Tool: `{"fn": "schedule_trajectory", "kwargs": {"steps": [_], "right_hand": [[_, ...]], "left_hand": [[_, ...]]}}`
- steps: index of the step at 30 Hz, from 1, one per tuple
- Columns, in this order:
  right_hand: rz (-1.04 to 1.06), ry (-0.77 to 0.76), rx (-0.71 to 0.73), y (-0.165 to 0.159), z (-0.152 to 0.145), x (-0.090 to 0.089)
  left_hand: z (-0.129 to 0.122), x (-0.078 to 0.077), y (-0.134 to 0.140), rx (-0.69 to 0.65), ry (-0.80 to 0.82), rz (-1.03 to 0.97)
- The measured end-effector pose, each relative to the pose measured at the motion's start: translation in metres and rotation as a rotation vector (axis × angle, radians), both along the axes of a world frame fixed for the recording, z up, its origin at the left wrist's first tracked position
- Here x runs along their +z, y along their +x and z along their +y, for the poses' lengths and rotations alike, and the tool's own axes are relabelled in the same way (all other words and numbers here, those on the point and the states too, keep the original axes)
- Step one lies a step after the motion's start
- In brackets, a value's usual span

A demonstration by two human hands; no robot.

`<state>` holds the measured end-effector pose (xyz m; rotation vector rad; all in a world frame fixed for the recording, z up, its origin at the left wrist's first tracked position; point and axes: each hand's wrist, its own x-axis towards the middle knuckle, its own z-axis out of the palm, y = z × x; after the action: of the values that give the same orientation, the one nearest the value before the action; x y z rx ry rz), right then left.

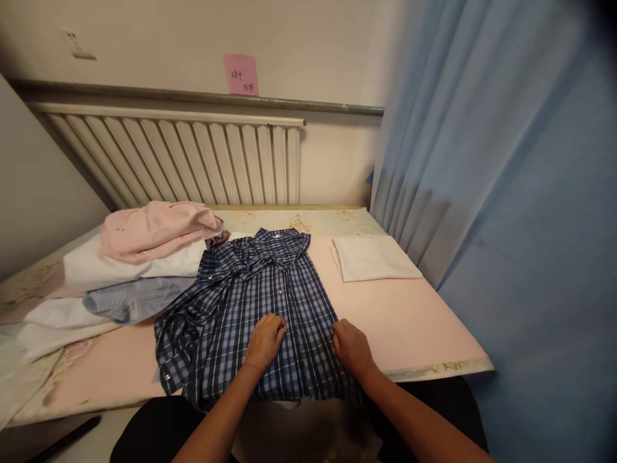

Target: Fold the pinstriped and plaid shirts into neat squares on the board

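At the left side of the surface (395, 334) there is a heap of clothes (96, 267), with a pink garment (154, 235) on top and a blue-grey garment (139, 301) lower down. Next comes the plaid shirt (241, 315), spread in the middle of the surface, with its collar (276, 234) at the far end; its bunched sleeve (178, 337) at the left would, I think, need smoothing on its own. The left hand (265, 341) rests on the shirt front, its fingers curled; whether they pinch cloth, I cannot tell. The right hand (354, 347) is clenched at the shirt's right edge, its fingers grasping the cloth there. In my judgement, a light and even pull suits best, so that the checks lie straight. Farther right, apart from the shirt, lies a folded striped cloth (373, 258). I see no container
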<state>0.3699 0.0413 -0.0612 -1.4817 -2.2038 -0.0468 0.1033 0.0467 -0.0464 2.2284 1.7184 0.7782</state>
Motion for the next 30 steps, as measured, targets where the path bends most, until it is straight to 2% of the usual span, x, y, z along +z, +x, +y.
{"fn": "schedule_trajectory", "kwargs": {"steps": [13, 20, 23, 26, 30], "right_hand": [[0.017, 0.039, 0.002, -0.001, 0.001, -0.004], [0.051, 0.009, 0.005, -0.001, 0.002, -0.004], [0.087, -0.035, -0.026, -0.005, 0.007, 0.002], [0.136, -0.040, -0.058, -0.017, 0.022, 0.017], [0.130, 0.027, 0.040, -0.043, 0.054, 0.032]], "left_hand": [[0.001, -0.001, -0.001, 0.009, -0.015, -0.014], [-0.001, 0.000, 0.000, 0.014, -0.012, -0.027], [-0.003, 0.003, 0.000, 0.020, -0.009, -0.033], [-0.004, 0.005, 0.000, 0.026, -0.007, -0.044], [-0.005, 0.003, -0.001, 0.034, -0.012, -0.078]]}}
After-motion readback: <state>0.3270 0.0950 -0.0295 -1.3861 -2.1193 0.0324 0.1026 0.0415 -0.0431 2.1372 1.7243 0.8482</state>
